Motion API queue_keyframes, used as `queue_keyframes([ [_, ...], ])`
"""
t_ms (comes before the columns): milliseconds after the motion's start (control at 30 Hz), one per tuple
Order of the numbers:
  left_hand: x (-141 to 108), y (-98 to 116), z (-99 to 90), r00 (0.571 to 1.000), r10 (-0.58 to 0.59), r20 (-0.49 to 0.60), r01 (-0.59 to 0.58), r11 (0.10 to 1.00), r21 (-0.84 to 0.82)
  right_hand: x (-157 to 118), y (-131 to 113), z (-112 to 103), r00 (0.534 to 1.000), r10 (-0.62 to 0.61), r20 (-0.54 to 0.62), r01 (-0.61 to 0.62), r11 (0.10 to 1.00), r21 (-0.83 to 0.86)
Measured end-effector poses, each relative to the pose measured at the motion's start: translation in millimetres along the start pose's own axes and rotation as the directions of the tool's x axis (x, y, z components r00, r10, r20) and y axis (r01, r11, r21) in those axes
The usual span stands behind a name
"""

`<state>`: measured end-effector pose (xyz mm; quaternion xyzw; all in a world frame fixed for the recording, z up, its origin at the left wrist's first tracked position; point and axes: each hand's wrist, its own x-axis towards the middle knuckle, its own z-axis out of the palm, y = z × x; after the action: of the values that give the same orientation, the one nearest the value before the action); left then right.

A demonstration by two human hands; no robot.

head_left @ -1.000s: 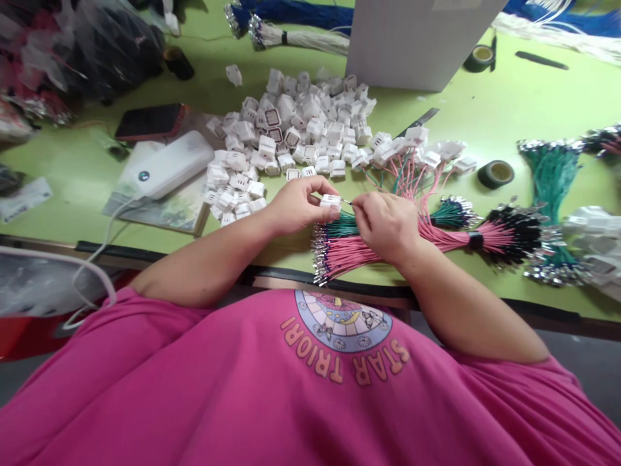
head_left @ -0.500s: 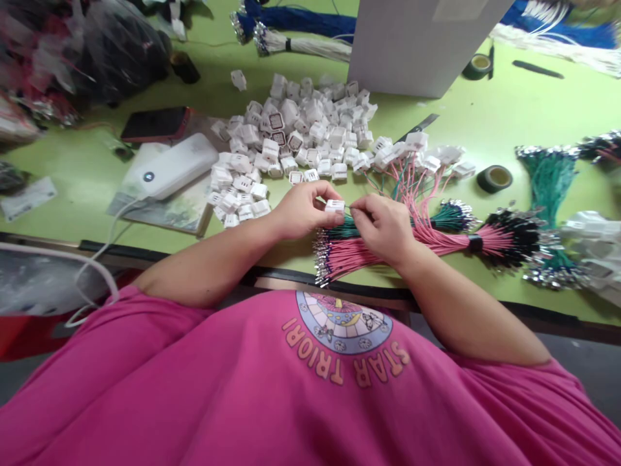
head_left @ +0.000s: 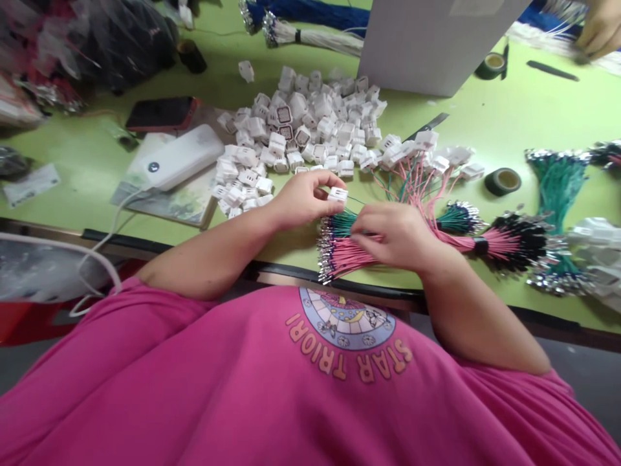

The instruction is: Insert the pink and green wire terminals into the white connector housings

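My left hand point(head_left: 310, 199) pinches a small white plastic connector housing point(head_left: 338, 194) between thumb and fingers. A thin green wire point(head_left: 358, 200) runs from that housing toward the right and passes behind my other hand. Slightly blurred, my right hand point(head_left: 395, 234) hovers over the bundle of pink wires point(head_left: 347, 254), thumb and fingers a little apart, with nothing visible between them. Green wires point(head_left: 343, 223) with metal-tipped ends lie just above the pink ones. Behind the hands spreads a heap of white connector housings point(head_left: 310, 123).
Housings with pink and green wires attached point(head_left: 427, 152) lie right of the heap. Around them are a tape roll point(head_left: 503, 182), a grey box point(head_left: 412, 48), a white power bank point(head_left: 187, 158) and a phone point(head_left: 162, 114). Another person's hand point(head_left: 601, 32) shows at top right.
My right hand has let go of the wire at the housing and moved slightly right and down over the pink wires. Another person's hand has appeared at top right.
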<state>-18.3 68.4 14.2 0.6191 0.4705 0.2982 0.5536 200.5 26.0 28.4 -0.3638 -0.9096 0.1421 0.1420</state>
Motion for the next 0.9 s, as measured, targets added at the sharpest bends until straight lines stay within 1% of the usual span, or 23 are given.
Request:
queue_keyframes([
  [67, -1, 2, 0.9, 1.000, 0.000, -0.001, 0.000, 1.000, 0.003, 1, -7, 5, 0.984, -0.036, 0.174, 0.047, 0.997, -0.055],
  [100, -1, 3, 1.6, 1.000, -0.006, -0.005, 0.006, 1.000, -0.001, 1, -9, 7, 0.975, -0.034, 0.218, 0.051, 0.996, -0.070],
  [133, -2, 4, 2.2, 1.000, -0.016, -0.008, 0.016, 1.000, -0.009, 2, -10, 9, 0.973, -0.029, 0.230, 0.043, 0.997, -0.058],
  [167, -3, 5, 2.7, 1.000, -0.030, -0.009, 0.030, 0.999, -0.020, 2, -11, 10, 0.976, -0.019, 0.219, 0.023, 1.000, -0.014],
  [233, -4, 8, 3.4, 0.998, -0.059, -0.005, 0.058, 0.997, -0.055, 2, -9, 8, 0.986, 0.025, 0.163, -0.050, 0.987, 0.153],
  [267, -5, 10, 3.6, 0.997, -0.073, 0.001, 0.073, 0.994, -0.080, 2, -8, 6, 0.988, 0.062, 0.141, -0.098, 0.960, 0.262],
  [333, -6, 11, 4.1, 0.994, -0.104, 0.027, 0.107, 0.984, -0.143, 2, -7, 1, 0.978, 0.139, 0.157, -0.197, 0.866, 0.460],
  [400, -7, 9, 4.8, 0.990, -0.129, 0.060, 0.140, 0.965, -0.223, 2, -6, -2, 0.963, 0.190, 0.190, -0.266, 0.773, 0.575],
  [433, -6, 8, 5.1, 0.987, -0.138, 0.077, 0.154, 0.952, -0.264, 2, -5, -3, 0.959, 0.212, 0.189, -0.284, 0.743, 0.606],
  [467, -5, 6, 5.5, 0.985, -0.145, 0.093, 0.167, 0.937, -0.305, 2, -4, -4, 0.957, 0.242, 0.163, -0.290, 0.725, 0.625],
  [533, -4, 3, 6.0, 0.980, -0.159, 0.121, 0.193, 0.906, -0.377, 1, -2, -5, 0.944, 0.327, 0.042, -0.280, 0.727, 0.628],
  [600, -2, 0, 6.4, 0.974, -0.175, 0.146, 0.221, 0.877, -0.426, -1, 0, -4, 0.909, 0.396, -0.132, -0.264, 0.791, 0.552],
  [633, -2, -1, 6.5, 0.971, -0.181, 0.156, 0.233, 0.866, -0.442, -1, 1, -4, 0.891, 0.402, -0.214, -0.258, 0.832, 0.490],
  [667, -1, -1, 6.7, 0.969, -0.185, 0.163, 0.240, 0.858, -0.453, -2, 1, -3, 0.880, 0.388, -0.273, -0.251, 0.869, 0.426],
  [733, -1, -2, 6.9, 0.968, -0.181, 0.171, 0.241, 0.854, -0.461, -2, 1, 0, 0.884, 0.330, -0.331, -0.223, 0.920, 0.321],
  [800, -1, -2, 7.1, 0.970, -0.167, 0.178, 0.231, 0.859, -0.457, -2, 0, 4, 0.894, 0.272, -0.358, -0.189, 0.950, 0.250],
  [900, -1, -3, 7.6, 0.973, -0.144, 0.180, 0.210, 0.873, -0.440, -2, 0, 10, 0.894, 0.211, -0.395, -0.162, 0.975, 0.155],
])
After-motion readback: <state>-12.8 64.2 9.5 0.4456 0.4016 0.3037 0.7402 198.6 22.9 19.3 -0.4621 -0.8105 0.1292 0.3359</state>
